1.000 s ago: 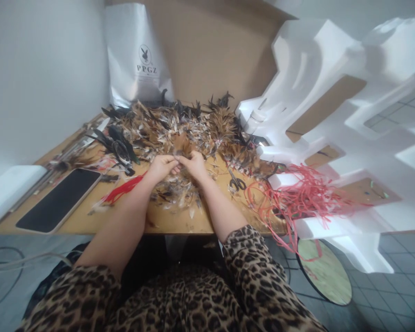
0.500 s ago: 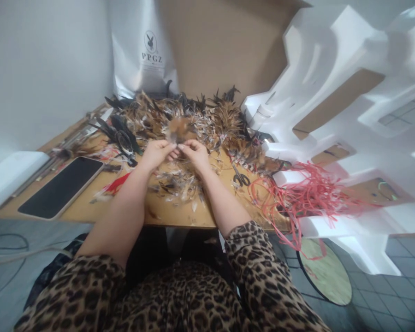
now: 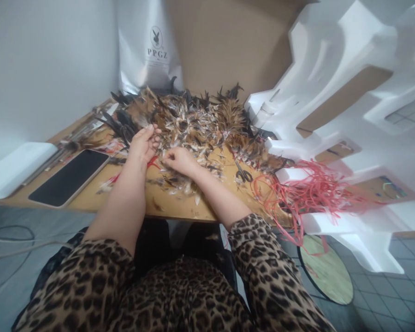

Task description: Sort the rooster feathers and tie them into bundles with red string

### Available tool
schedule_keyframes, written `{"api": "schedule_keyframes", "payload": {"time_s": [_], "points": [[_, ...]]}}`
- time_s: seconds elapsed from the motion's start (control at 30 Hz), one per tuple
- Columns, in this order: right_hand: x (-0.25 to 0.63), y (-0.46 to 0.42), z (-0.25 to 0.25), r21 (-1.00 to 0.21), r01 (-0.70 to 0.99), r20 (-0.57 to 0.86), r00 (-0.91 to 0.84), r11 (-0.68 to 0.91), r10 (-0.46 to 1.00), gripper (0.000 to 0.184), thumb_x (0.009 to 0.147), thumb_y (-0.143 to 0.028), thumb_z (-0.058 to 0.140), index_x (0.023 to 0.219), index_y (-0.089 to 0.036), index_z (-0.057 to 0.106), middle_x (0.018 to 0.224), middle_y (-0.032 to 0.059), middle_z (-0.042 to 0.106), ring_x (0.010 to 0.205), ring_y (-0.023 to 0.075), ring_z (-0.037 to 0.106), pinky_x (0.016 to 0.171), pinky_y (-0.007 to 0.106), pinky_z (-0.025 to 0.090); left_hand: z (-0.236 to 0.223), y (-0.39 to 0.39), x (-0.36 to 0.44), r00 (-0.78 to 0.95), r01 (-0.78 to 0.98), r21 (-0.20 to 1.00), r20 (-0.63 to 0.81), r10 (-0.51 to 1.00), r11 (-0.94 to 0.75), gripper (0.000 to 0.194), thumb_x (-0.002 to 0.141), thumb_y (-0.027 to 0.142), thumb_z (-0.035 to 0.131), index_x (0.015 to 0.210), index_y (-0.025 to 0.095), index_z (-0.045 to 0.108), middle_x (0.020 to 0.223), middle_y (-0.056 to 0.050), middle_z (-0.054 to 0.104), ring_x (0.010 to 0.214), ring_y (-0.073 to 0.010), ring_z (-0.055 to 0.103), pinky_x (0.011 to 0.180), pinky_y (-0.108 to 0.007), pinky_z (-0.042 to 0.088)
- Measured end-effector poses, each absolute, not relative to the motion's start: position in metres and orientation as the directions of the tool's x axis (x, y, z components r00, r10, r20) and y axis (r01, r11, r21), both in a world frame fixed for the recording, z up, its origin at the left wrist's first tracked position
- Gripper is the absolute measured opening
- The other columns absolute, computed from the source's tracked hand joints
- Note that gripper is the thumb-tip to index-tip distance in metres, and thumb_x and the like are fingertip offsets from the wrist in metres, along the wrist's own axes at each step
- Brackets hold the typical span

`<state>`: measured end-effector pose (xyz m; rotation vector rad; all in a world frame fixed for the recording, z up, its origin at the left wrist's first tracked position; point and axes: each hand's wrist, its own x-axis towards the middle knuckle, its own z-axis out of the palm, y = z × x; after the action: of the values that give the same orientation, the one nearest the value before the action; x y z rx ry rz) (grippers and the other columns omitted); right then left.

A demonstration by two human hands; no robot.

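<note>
A small bunch of brown feathers (image 3: 141, 111) rises from my left hand (image 3: 145, 142), whose fingers are curled around its lower end. To the right and a little nearer me, my right hand (image 3: 180, 161) is closed in a pinch; whatever sits between its fingertips is too small to make out. A strip of red ribbon (image 3: 153, 162) shows between the two hands, and I cannot tell whether the right fingers touch it. Loose feather scraps (image 3: 180, 182) lie under the right hand. Behind both hands spreads a large heap of brown and black feathers (image 3: 193, 117).
Black-handled scissors (image 3: 244, 175) lie right of my right arm. A tangle of red ribbons (image 3: 307, 191) hangs over white foam pieces (image 3: 352, 230). At left are a phone (image 3: 71, 177) and a white box (image 3: 20, 168). A silver bag (image 3: 148, 69) stands behind the heap.
My hands were together at the middle over the feather bunch. They have parted: the left went left with the bunch, the right came down toward me. The view shifted slightly.
</note>
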<state>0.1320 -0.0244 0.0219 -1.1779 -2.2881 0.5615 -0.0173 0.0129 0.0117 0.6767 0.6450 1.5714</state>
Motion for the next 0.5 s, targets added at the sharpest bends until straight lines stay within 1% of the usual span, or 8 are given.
{"api": "schedule_keyframes", "payload": {"time_s": [0.07, 0.13, 0.23, 0.3, 0.4, 0.5], "points": [[0.123, -0.03, 0.028, -0.496, 0.685, 0.175, -0.523, 0.534, 0.834, 0.017, 0.074, -0.032, 0.056, 0.074, -0.019, 0.067, 0.076, 0.0, 0.066, 0.069, 0.0121, 0.056, 0.066, 0.023, 0.039, 0.012, 0.012, -0.018, -0.068, -0.684, 0.724, 0.054, 0.996, -0.086, 0.013, 0.073, 0.023, 0.067, 0.081, 0.014, 0.061, 0.067, 0.001, 0.062, 0.042, -0.0015, 0.048, 0.035, -0.012, 0.029], [0.112, -0.034, 0.031, -0.402, 0.734, 0.122, -0.549, 0.547, 0.827, 0.018, 0.075, -0.035, 0.056, 0.076, -0.019, 0.066, 0.078, 0.0013, 0.067, 0.071, 0.0137, 0.057, 0.066, 0.024, 0.04, 0.012, 0.011, -0.019, -0.054, -0.704, 0.706, 0.055, 0.997, -0.077, 0.012, 0.074, 0.023, 0.067, 0.08, 0.014, 0.06, 0.065, 0.002, 0.061, 0.04, -0.0008, 0.044, 0.034, -0.012, 0.026], [0.097, -0.037, 0.03, -0.227, 0.78, 0.099, -0.577, 0.583, 0.811, 0.017, 0.077, -0.03, 0.053, 0.079, -0.019, 0.066, 0.087, 0.0063, 0.067, 0.078, 0.0182, 0.059, 0.071, 0.028, 0.042, 0.01, 0.011, -0.021, -0.042, -0.726, 0.683, 0.064, 0.997, -0.074, 0.012, 0.073, 0.022, 0.067, 0.079, 0.014, 0.06, 0.064, 0.002, 0.06, 0.039, -0.0006, 0.041, 0.033, -0.012, 0.024], [0.091, -0.038, 0.029, -0.153, 0.793, 0.108, -0.58, 0.59, 0.807, 0.021, 0.081, -0.026, 0.047, 0.083, -0.017, 0.066, 0.094, 0.0102, 0.066, 0.083, 0.0207, 0.06, 0.074, 0.031, 0.043, 0.007, 0.011, -0.023, -0.036, -0.731, 0.679, 0.062, 0.997, -0.068, 0.013, 0.073, 0.023, 0.067, 0.08, 0.014, 0.06, 0.064, 0.002, 0.059, 0.038, -0.0006, 0.04, 0.032, -0.012, 0.023], [0.091, -0.038, 0.031, -0.134, 0.79, 0.153, -0.58, 0.598, 0.8, 0.029, 0.086, -0.024, 0.038, 0.088, -0.015, 0.065, 0.097, 0.0115, 0.065, 0.086, 0.0205, 0.059, 0.075, 0.031, 0.043, 0.002, 0.013, -0.027, -0.026, -0.73, 0.681, 0.059, 0.998, -0.059, 0.013, 0.074, 0.023, 0.067, 0.08, 0.014, 0.06, 0.064, 0.001, 0.06, 0.037, -0.0006, 0.038, 0.031, -0.013, 0.021], [0.097, -0.037, 0.036, -0.131, 0.772, 0.209, -0.592, 0.622, 0.778, 0.029, 0.088, -0.026, 0.037, 0.089, -0.017, 0.065, 0.096, 0.0084, 0.063, 0.086, 0.0178, 0.058, 0.074, 0.028, 0.043, -0.002, 0.014, -0.03, -0.006, -0.733, 0.678, 0.071, 0.997, -0.053, 0.012, 0.075, 0.023, 0.065, 0.079, 0.013, 0.06, 0.061, 0.001, 0.059, 0.035, -0.0001, 0.034, 0.03, -0.013, 0.019]]}}
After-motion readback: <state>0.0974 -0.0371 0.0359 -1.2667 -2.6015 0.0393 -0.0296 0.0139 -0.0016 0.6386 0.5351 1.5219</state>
